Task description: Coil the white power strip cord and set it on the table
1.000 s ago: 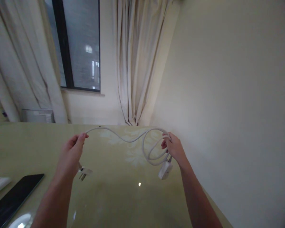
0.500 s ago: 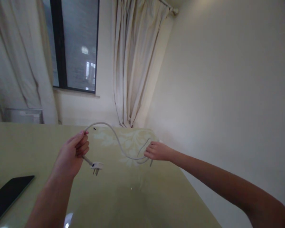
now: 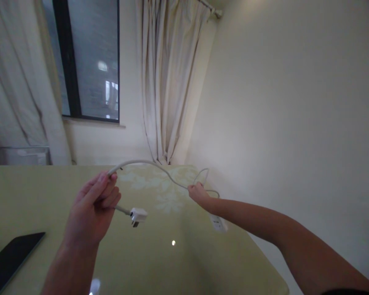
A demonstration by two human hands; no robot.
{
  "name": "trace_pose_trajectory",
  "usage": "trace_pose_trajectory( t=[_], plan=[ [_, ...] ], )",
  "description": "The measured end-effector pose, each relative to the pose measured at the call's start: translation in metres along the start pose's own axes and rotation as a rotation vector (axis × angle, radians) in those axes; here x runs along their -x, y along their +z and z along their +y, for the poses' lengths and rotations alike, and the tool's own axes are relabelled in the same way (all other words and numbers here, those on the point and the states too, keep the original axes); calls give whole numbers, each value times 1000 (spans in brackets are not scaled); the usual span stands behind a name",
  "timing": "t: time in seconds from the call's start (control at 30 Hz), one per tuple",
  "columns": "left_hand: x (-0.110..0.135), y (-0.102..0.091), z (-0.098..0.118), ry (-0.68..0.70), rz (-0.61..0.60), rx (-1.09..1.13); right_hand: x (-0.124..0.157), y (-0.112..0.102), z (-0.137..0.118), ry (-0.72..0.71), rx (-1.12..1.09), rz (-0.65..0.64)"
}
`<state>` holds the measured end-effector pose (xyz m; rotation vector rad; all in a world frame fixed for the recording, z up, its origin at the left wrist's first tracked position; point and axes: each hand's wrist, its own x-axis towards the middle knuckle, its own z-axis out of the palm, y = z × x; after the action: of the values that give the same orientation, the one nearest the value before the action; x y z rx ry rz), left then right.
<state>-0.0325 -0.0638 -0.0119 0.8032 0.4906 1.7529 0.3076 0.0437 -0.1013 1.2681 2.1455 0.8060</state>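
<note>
A white power cord arches between my two hands above the table. My left hand is closed on it close to its plug end. The white plug dangles just right of that hand, prongs pointing down. Farther off to the right, my right hand is closed around the cord too. Beyond its fingers a loop of cord stands up and another bit curls to the right. A white power strip shows partly from under my right forearm, which hides the rest of it.
The pale green glossy table reaches back to the window wall. A flat black device lies at its left. A curtain hangs at the far edge, and a bare wall borders the right side.
The cord between my hands has straightened from a deep sag to a shallow arch. The plug has swung slightly right. The power strip has come into view beneath my right forearm.
</note>
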Motion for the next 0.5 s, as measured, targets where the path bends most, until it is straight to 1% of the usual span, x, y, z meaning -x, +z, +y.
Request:
trace_pose_trajectory(
  t=[0.1,0.2,0.3,0.37,0.43,0.47,0.5],
  plan=[
    [-7,-7,7,-17,66,136,-7,-3,18,-68,-41,61],
    [-15,-17,15,-3,135,231,-7,-7,38,-186,-67,132],
    [-21,-25,18,15,188,234,-4,-9,57,-292,-79,197],
    [-22,-29,19,38,202,204,-1,-11,69,-335,-96,277],
    [-23,-31,20,87,226,148,4,-15,80,-345,-149,356],
    [-23,-32,21,121,250,113,6,-19,86,-322,-201,366],
    [-23,-33,22,119,267,55,8,-23,91,-257,-278,332]
  ],
)
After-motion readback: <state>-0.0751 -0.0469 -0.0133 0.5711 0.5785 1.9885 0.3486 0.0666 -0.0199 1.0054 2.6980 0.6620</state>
